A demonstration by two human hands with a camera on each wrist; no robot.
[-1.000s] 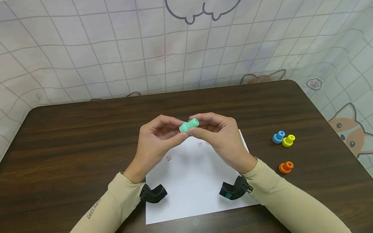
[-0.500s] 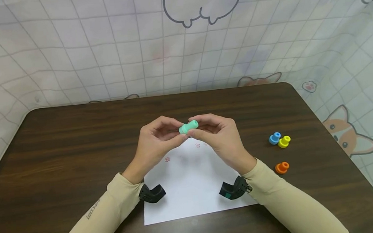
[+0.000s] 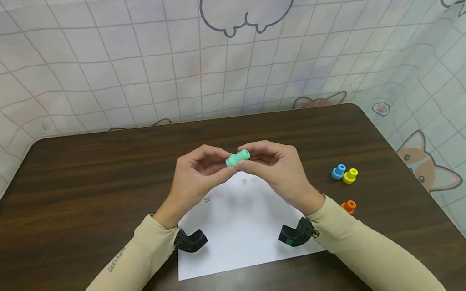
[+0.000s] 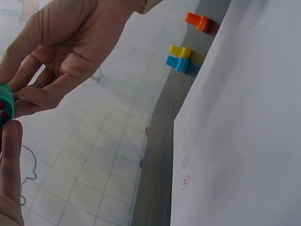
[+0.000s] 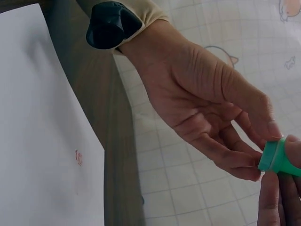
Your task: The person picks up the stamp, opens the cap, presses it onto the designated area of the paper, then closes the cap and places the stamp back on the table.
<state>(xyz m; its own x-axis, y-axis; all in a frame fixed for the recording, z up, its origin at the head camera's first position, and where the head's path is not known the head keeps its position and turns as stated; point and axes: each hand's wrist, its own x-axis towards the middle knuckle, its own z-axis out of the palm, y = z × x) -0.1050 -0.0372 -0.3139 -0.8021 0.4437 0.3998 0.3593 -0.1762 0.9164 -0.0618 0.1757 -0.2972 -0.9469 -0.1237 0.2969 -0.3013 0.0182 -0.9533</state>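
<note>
In the head view a mint-green toy stamp is held up over the far edge of a white paper sheet. My left hand pinches its wide end between thumb and fingers. The narrow handle is pinched by my right hand. Red raised marks show on the stamp's face in the left wrist view. From the right wrist, the green stamp appears at the right edge, with fingertips of both hands on it. Small red prints mark the upper part of the paper.
Right of the paper stand a blue stamp and a yellow stamp close together. Nearer, an orange stamp is partly hidden by the right sleeve. A dark wooden table meets a grid-patterned cloth behind.
The head view has shifted slightly, so the paper and the loose stamps sit further left in it. Both hands keep their hold on the green stamp, and the right sleeve now covers part of the orange one.
</note>
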